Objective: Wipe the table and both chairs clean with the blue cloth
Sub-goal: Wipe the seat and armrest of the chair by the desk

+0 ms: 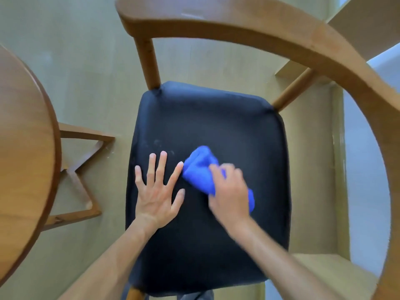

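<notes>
Seen from above, a person leans over a wooden armchair (281, 35), both bare forearms reaching down onto its black padded seat (216, 126); the right hand (229, 191) grips a bunched blue cloth (200, 167) against the seat's middle, its fingers curled over the fabric, though motion blur smears their outlines and hides exactly how they close; the cloth is a vivid royal blue, soft and thick-looking, crumpled into a rounded wad with folds and a deep crease on its upper side; most of it pokes out ahead of the knuckles, towards the chair's back, and a smaller strip shows at the hand's outer edge. The left hand (158, 189) lies flat on the seat just beside the cloth, palm down, all five fingers straight and spread apart, holding nothing; its forefinger tip sits close to the cloth's near edge, and whether the two touch cannot be told. Faint pale smudges (160, 145) mark the black upholstery just beyond the left fingertips. The chair's curved backrest sweeps across the top and down the right side, carried on round wooden posts that meet the seat's far corners. At far left the rim of a round wooden table (28, 131) enters the picture, with part of its angled wooden base (84, 169) showing on the beige floor (86, 72) beneath.
</notes>
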### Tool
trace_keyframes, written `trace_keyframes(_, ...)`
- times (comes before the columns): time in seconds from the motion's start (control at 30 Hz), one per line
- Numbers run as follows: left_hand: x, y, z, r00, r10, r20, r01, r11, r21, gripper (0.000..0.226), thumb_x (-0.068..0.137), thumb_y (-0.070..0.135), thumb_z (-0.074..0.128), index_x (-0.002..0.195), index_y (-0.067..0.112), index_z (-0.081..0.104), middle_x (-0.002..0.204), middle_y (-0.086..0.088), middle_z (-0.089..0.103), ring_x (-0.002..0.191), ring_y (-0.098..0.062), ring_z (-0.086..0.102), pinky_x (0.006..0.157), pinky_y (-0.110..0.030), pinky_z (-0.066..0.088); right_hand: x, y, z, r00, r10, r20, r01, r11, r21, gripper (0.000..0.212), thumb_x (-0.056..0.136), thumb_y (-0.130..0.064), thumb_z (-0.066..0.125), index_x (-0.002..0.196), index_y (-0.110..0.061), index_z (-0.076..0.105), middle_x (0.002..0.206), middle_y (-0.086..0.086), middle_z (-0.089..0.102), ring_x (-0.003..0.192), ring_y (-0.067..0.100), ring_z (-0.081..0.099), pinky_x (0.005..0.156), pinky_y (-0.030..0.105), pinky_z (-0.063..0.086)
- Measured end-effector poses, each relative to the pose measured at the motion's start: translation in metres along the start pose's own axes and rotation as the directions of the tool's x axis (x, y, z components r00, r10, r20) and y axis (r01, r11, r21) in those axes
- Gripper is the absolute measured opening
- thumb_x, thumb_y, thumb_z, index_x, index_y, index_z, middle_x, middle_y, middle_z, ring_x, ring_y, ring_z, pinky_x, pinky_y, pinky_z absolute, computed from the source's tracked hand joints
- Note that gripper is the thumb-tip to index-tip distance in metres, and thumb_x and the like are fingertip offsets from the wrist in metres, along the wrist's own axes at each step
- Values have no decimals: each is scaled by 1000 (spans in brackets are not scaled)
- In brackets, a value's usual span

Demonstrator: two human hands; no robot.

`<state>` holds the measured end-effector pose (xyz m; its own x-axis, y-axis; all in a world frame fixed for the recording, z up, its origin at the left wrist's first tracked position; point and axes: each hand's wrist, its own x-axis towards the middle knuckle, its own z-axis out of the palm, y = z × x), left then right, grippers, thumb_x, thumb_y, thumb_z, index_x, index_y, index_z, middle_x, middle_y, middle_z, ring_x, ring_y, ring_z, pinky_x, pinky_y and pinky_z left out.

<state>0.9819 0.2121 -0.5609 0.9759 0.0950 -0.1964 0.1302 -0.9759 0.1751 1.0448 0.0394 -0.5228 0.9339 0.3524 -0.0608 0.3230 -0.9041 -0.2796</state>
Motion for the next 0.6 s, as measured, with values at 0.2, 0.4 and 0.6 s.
trace_keyframes(0.2, -24, -35, -21, 998, 64, -10, -64, 965, -254, 59, 83, 23, 39, 139, 9, 48, 157, -9, 27, 147, -25, 19, 118, -47, 14, 17, 13, -18, 940, -293, 172, 274, 953, 126, 59, 53, 0, 61, 108, -20, 59, 95, 5, 58, 70, 28, 54, 49, 33, 49)
trace_keyframes(0.4, -54, -40, -19, 998, 26, -64, -48, 926, -375, 52, 87, 22, 41, 136, 7, 51, 153, -10, 34, 143, -24, 28, 117, -38, 22, 152, -38, -6, 976, 216, -13, -216, 976, -26, 46, 83, 0, 50, 126, -15, 50, 118, 11, 47, 97, 33, 46, 70, 37, 38)
trace_keyframes(0.6, -17, -46, -43, 891, -417, -177, 210, 726, -655, 49, 84, 14, 40, 131, 2, 50, 142, -13, 43, 130, -23, 37, 112, -32, 28, 26, -76, 22, 964, -254, 75, 259, 964, -60, 50, 48, 0, 61, 96, -15, 60, 88, 7, 58, 65, 28, 47, 52, 31, 32)
